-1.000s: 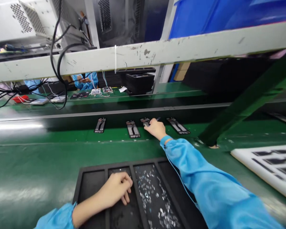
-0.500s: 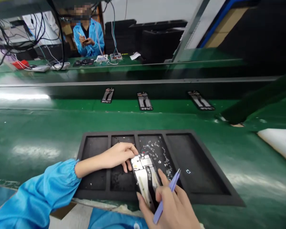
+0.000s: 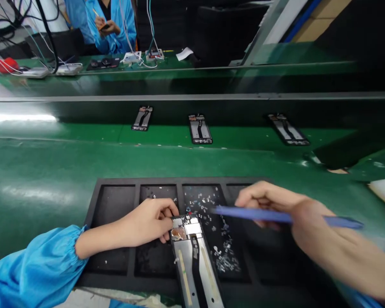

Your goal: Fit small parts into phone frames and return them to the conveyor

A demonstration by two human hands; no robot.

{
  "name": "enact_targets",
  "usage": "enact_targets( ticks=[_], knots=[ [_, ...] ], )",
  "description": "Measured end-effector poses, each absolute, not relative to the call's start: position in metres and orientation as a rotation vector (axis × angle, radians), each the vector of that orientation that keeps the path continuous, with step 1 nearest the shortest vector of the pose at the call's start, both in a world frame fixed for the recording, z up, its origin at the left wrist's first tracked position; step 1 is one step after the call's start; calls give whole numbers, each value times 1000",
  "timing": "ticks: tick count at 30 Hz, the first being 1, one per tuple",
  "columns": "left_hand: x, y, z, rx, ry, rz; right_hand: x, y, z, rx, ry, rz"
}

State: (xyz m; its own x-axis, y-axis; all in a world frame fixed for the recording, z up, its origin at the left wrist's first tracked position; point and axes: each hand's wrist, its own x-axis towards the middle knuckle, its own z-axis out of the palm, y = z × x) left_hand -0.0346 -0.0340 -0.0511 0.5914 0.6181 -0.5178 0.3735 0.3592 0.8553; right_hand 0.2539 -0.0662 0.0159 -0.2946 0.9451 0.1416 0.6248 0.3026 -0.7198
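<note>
An opened phone (image 3: 188,256), its silver inner frame and black flex cable facing up, lies slanted over the front of a black compartment tray (image 3: 112,280). My left hand (image 3: 152,222) pinches its upper left corner, thumb and fingers closed on the edge. A copper-coloured patch shows near that corner. To the right, over the tray's right compartment, my right hand (image 3: 285,209) holds purple tweezers (image 3: 256,214), blurred by motion, with the tips pointing left. Many small shiny parts (image 3: 226,256) lie scattered in the compartment beside the phone. The phone's lower end runs out of view.
Three more opened phones (image 3: 200,129) lie in a row on a green strip behind the tray. Beyond a ledge, cables (image 3: 48,38) and small devices (image 3: 131,57) sit on another bench. A person in a blue coat (image 3: 125,25) works there. A dark post (image 3: 346,149) stands at the right.
My right hand has left the phone and moved right and up with the tweezers, now turned nearly level. A copper-coloured patch now shows on the phone. My left hand stays at its corner.
</note>
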Motion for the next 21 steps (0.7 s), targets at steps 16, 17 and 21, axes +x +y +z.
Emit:
enact_targets(
  ticks=[16,17,21],
  knots=[
    [-24,-33,-37,1564,1114,180,250,-51,-49,-929,-2341,287],
    [-24,-33,-37,1579,1108,181,248,-53,-49,-903,-2384,200],
    [-25,-33,-38,1598,1095,178,246,-55,-51,-822,-2468,138]
  ],
)
